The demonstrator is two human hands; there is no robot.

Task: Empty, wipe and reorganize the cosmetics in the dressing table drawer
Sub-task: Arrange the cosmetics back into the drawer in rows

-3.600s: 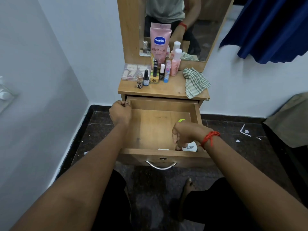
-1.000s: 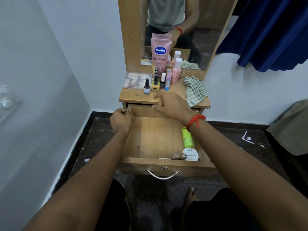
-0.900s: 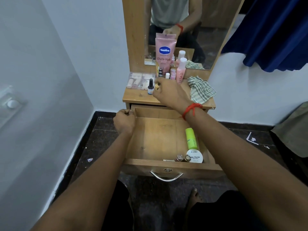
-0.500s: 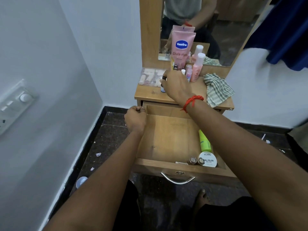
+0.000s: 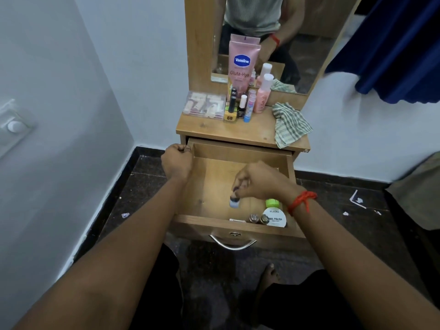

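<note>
The wooden drawer (image 5: pixel 209 186) stands pulled out under the dressing table top (image 5: pixel 214 129). My left hand (image 5: pixel 177 161) grips the drawer's back left corner. My right hand (image 5: pixel 258 181) hovers inside the drawer, pinching a small bluish nail polish bottle (image 5: pixel 234 202) by its dark cap. At the drawer's front right lie a green tube (image 5: pixel 272 203), a white round nail polish remover tub (image 5: pixel 274 217), two small bottles (image 5: pixel 258 218) and a thin stick (image 5: pixel 237 220). On the table top stand a pink Vaseline tube (image 5: pixel 241 65), a pink bottle (image 5: pixel 262 95), several small polish bottles (image 5: pixel 240 107) and a clear case (image 5: pixel 204 106).
A checked cloth (image 5: pixel 289 123) lies crumpled on the table top's right side, below the mirror (image 5: pixel 309 44). A white wall is close on the left. Blue fabric (image 5: pixel 392 48) hangs at the upper right. My bare foot (image 5: pixel 269 275) rests on the dark floor below the drawer handle (image 5: pixel 232 244).
My right hand took the small bluish bottle from the table top and brought it down into the drawer. My left hand has stayed on the drawer corner.
</note>
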